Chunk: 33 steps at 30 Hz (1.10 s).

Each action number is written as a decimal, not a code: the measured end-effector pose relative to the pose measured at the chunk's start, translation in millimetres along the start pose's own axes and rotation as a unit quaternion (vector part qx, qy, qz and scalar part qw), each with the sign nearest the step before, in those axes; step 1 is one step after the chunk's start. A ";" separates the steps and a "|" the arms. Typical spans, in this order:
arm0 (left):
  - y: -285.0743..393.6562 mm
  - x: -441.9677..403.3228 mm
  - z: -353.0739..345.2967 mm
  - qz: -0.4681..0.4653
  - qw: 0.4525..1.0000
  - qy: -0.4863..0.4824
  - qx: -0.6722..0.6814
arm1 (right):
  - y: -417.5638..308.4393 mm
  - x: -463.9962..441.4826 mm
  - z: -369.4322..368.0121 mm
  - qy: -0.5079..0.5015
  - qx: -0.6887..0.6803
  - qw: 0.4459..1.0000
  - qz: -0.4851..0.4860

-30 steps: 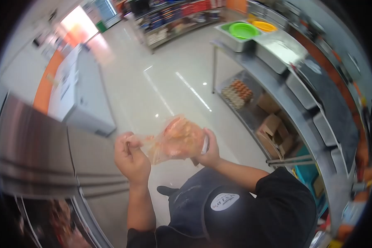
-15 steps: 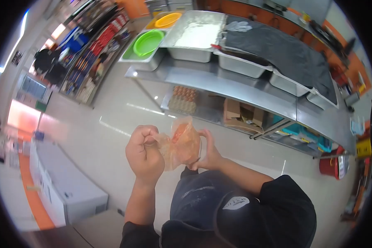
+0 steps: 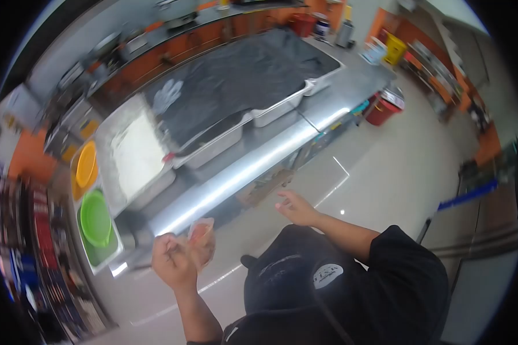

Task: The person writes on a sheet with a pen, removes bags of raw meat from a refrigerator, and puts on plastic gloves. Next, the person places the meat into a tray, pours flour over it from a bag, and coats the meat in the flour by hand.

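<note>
While the left hand (image 3: 172,261) is clenched on one end of a clear plastic bag (image 3: 202,244) near the front edge of the metal table (image 3: 231,183), the right hand (image 3: 296,208) is well apart from it, loosely open.

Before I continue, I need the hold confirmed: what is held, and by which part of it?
The left grip holds a plastic bag by one end; the right grip is open, holding nothing.

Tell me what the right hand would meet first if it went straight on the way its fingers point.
Probably the front of the steel table: the right hand points roughly that way, though its height and depth are hard to judge.
</note>
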<state>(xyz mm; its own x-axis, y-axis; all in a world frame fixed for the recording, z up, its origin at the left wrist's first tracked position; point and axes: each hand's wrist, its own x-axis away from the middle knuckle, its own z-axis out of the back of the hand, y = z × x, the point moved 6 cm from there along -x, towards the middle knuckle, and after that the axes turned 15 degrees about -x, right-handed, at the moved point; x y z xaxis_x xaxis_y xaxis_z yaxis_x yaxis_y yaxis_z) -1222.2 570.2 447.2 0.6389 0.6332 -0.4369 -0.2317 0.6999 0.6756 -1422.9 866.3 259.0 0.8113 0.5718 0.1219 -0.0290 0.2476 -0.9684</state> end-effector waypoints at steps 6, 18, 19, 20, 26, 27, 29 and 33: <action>12.3 -68.9 -51.9 -0.003 0.999 -0.028 0.047 | 65.4 4.7 82.4 0.107 0.049 0.993 -0.024; 209.0 -162.5 -249.5 -0.049 0.987 -0.045 0.145 | 471.0 228.2 350.2 0.371 0.019 0.778 -0.507; 226.7 -167.1 -275.3 -0.047 0.984 -0.051 0.163 | 470.0 242.8 366.4 0.419 -0.053 0.739 -0.526; 244.4 -171.3 -303.7 -0.051 0.980 -0.068 0.180 | 482.7 241.0 387.3 0.409 -0.047 0.758 -0.506; 360.2 -186.6 -474.4 -0.079 0.950 -0.171 0.248 | 470.4 236.4 484.1 0.509 -0.155 0.763 -0.366; 380.9 -188.2 -503.6 -0.078 0.940 -0.187 0.273 | 452.9 226.2 499.1 0.527 -0.169 0.758 -0.344; 421.1 -192.2 -555.0 -0.086 0.926 -0.209 0.302 | 414.8 195.3 537.1 0.550 -0.190 0.755 -0.303; 496.0 -205.3 -653.7 -0.077 0.922 -0.216 0.311 | 393.4 142.1 599.2 0.555 -0.206 0.764 -0.256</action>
<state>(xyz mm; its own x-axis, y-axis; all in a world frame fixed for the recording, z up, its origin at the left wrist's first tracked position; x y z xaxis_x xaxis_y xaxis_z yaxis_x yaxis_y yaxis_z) -1947.9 1003.3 483.7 0.8929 0.2573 -0.3696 0.2658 0.3615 0.8937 -1668.9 1513.7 25.6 0.6572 -0.5895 0.4696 0.4590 -0.1812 -0.8698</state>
